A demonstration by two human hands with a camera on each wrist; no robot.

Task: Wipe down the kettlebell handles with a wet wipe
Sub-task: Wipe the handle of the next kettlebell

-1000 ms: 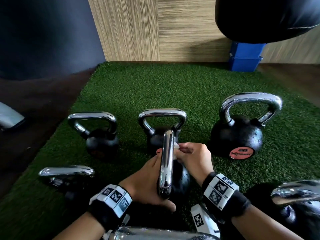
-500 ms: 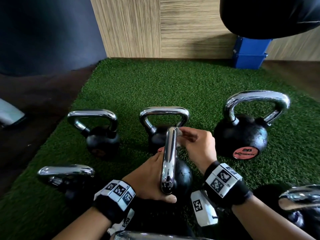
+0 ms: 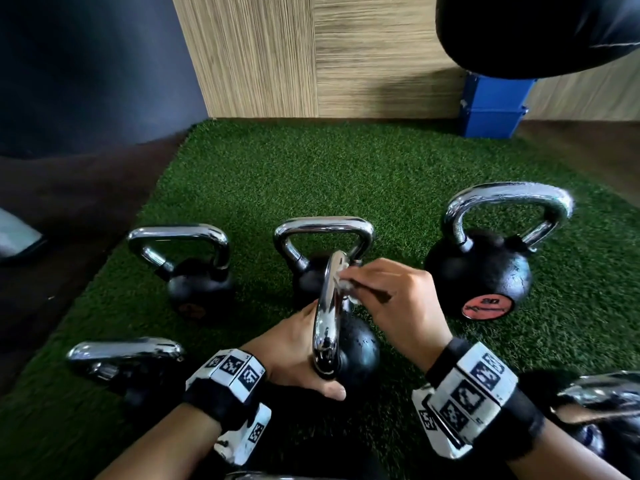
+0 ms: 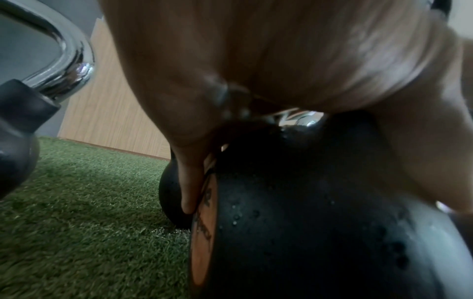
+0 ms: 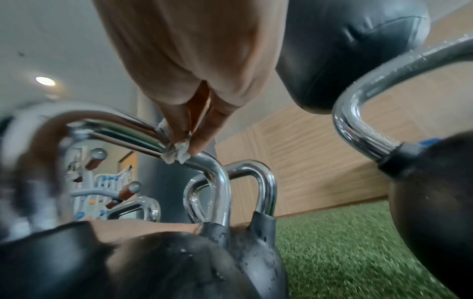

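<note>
Black chrome-handled kettlebell [image 3: 358, 344], near centre of green turf mat [image 3: 311, 174]. Our right grip [image 3: 401, 303] pinches crumpled white wet wipe [image 3: 343, 285] on handle's far end; our left grip [image 3: 291, 355] curls round the ball.

The right hand [image 3: 398, 299] slid the wet wipe [image 3: 343, 286] up the kettlebell handle [image 3: 323, 327] to its upper end, then slightly back down.
</note>
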